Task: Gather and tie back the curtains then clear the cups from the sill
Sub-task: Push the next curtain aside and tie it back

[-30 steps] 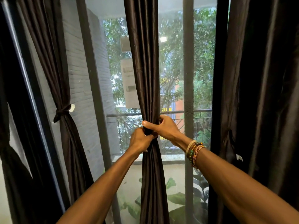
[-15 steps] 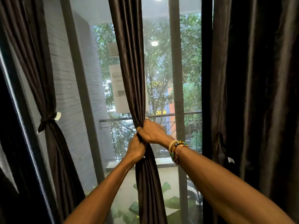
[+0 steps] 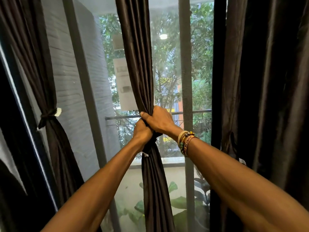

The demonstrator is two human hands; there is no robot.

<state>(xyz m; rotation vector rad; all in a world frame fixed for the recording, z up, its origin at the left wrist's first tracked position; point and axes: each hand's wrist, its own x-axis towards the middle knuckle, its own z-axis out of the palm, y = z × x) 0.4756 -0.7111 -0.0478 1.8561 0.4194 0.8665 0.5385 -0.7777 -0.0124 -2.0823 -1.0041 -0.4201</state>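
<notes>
Two hands, left hand (image 3: 142,133) and right hand (image 3: 159,121), have fingers clamped on the gathered dark brown satin middle curtain (image 3: 136,64) at mid-window; tying step in hand, so next likely means cinching its tie, then gathering the loose right-hand curtain (image 3: 267,97); cups unseen.

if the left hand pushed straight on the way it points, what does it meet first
The left hand grips the middle curtain, so that bunched fabric comes first. Behind it, probably the window pane, though the depth is unclear.
</notes>
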